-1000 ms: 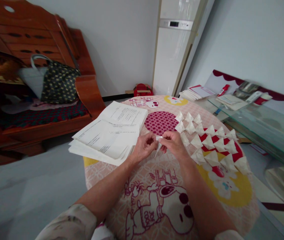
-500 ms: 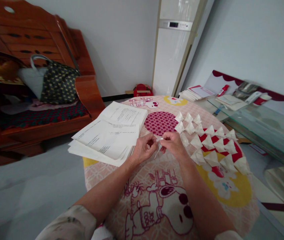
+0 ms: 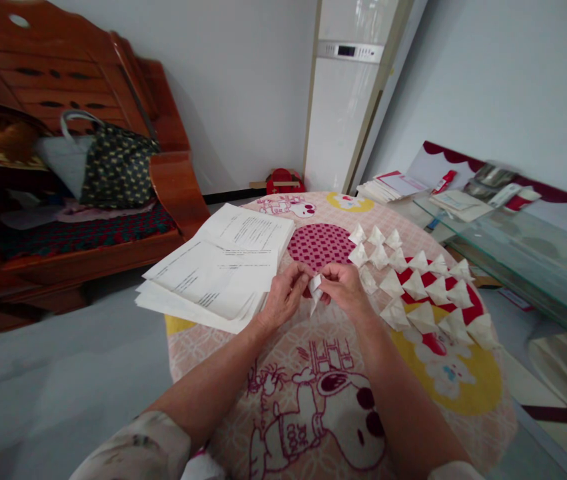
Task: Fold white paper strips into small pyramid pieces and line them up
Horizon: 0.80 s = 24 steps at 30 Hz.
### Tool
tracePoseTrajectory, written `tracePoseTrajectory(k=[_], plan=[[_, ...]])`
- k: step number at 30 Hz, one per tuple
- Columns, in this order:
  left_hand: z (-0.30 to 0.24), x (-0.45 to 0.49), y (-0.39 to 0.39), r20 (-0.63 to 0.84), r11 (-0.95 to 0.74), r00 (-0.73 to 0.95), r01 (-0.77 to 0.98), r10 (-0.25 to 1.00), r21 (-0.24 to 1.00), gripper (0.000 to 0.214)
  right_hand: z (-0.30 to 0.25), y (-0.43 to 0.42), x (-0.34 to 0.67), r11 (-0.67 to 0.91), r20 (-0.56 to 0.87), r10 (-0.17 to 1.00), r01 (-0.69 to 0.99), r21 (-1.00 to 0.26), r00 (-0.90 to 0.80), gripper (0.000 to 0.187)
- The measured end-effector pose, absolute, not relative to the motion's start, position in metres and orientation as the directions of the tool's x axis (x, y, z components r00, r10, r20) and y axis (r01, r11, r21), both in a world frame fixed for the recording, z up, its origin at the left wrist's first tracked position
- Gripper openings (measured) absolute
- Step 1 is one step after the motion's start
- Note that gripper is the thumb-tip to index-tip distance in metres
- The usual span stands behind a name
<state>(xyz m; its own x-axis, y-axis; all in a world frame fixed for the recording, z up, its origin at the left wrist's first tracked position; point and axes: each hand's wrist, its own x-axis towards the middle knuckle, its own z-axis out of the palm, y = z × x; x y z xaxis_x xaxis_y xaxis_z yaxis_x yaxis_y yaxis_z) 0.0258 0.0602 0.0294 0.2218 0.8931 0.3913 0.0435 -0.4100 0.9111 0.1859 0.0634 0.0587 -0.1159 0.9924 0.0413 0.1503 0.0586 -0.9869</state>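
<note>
Between my two hands, above the middle of the cloth-covered round table, is a small folded piece of white paper, its narrow point hanging down. My left hand pinches its left side with thumb and fingers. On the other side my right hand grips it, fingers curled. Just left of the hands lies a stack of printed paper sheets, creased across the middle. To the right stand several folded paper shapes with pointed tips, set out in rows.
A glass shelf unit with papers and a metal bowl stands close on the right. At the left is a wooden bench holding a patterned bag. A tall white cabinet-like appliance stands behind the table.
The folded paper has turned in my fingers, so a broader white face now shows. My left hand's fingers have shifted slightly on it. The rows of folded shapes stay put.
</note>
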Motion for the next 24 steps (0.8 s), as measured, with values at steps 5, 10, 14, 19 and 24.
tracePoseTrajectory(k=[5, 10, 14, 19, 24], plan=[[0.025, 0.028, 0.063, 0.332, -0.333, 0.242, -0.042, 0.912, 0.942, 0.029, 0.057, 0.065, 0.188, 0.037, 0.019, 0.992, 0.137, -0.990, -0.127, 0.012], [0.023, 0.026, 0.070, 0.316, -0.309, 0.247, -0.065, 0.916, 0.949, 0.032, 0.061, 0.064, 0.192, 0.054, 0.039, 0.980, 0.072, -0.996, -0.193, 0.017], [0.026, 0.024, 0.072, 0.279, -0.267, 0.255, -0.083, 0.926, 0.960, 0.037, 0.065, 0.063, 0.194, 0.126, 0.093, 0.971, 0.141, -0.982, -0.219, 0.022], [0.031, 0.023, 0.070, 0.254, -0.235, 0.295, -0.098, 0.921, 0.967, 0.039, 0.065, 0.063, 0.194, 0.205, 0.142, 0.949, 0.208, -0.957, -0.282, 0.024], [0.031, 0.023, 0.072, 0.270, -0.251, 0.305, -0.099, 0.913, 0.963, 0.043, 0.063, 0.062, 0.193, 0.162, 0.103, 0.947, 0.175, -0.971, -0.305, 0.030]])
